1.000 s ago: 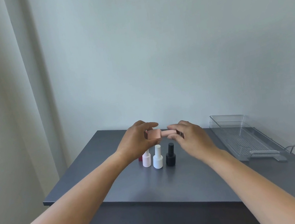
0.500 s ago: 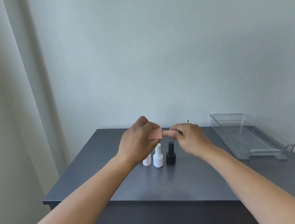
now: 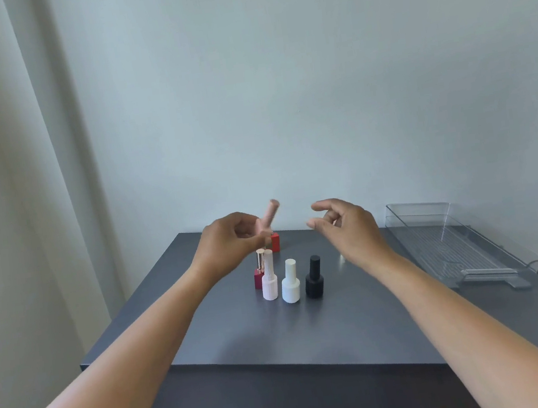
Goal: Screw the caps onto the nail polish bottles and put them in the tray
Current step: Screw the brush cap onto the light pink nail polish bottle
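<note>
A pink bottle (image 3: pixel 270 215) is pinched, tilted, by the curled fingers of the left hand (image 3: pixel 231 240) above the table (image 3: pixel 279 334). The right hand (image 3: pixel 347 227) is held near it, fingers loosely curled, nothing gripped. A pale bottle (image 3: pixel 269 281), a white bottle (image 3: pixel 290 283) and a black bottle (image 3: pixel 314 278) are lined up below; the clear tray (image 3: pixel 415 207) is seen well apart, at the right.

soft, even, fairly bright light with a cool cast; shadows on the table (image 3: pixel 346 324) are faint, and a small glint sits by the right hand (image 3: pixel 343 228). the left hand (image 3: pixel 228 244) and pink bottle (image 3: pixel 268 219) are motion-blurred. the curtain (image 3: pixel 2 206) bows at the wide-angle edge.
</note>
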Available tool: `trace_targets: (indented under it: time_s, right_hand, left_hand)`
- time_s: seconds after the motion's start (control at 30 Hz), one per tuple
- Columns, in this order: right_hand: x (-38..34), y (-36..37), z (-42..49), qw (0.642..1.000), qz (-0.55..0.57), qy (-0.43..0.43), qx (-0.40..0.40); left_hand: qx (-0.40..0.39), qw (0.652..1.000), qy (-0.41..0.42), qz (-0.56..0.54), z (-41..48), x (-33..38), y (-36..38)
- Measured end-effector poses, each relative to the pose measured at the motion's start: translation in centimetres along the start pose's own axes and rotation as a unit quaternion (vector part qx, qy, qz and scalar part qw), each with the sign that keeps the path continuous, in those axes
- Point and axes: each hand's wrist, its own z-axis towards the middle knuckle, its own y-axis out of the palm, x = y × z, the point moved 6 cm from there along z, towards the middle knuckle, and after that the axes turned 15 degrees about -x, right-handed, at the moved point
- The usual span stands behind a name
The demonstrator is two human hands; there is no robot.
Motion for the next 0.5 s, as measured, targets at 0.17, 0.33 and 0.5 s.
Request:
trace_targets:
  time_s: [0.17, 0.33, 0.5]
  right_hand:
    - [3.8, -1.1, 0.5, 0.997, 0.024, 0.061, 0.042]
    - [7.8, -1.3, 1.1, 0.989, 0.036, 0.129, 0.064]
    - [12.4, -1.3, 1.8, 0.976, 0.044, 0.197, 0.088]
  left_hand:
    - [-0.004, 0.996, -0.075, -0.055, 0.2, -4.3, -0.9]
    - [-0.031, 0.988, -0.119, -0.090, 0.2, -7.6, 0.2]
    - [-0.053, 0.984, -0.158, -0.069, 0.7, -10.3, 1.0]
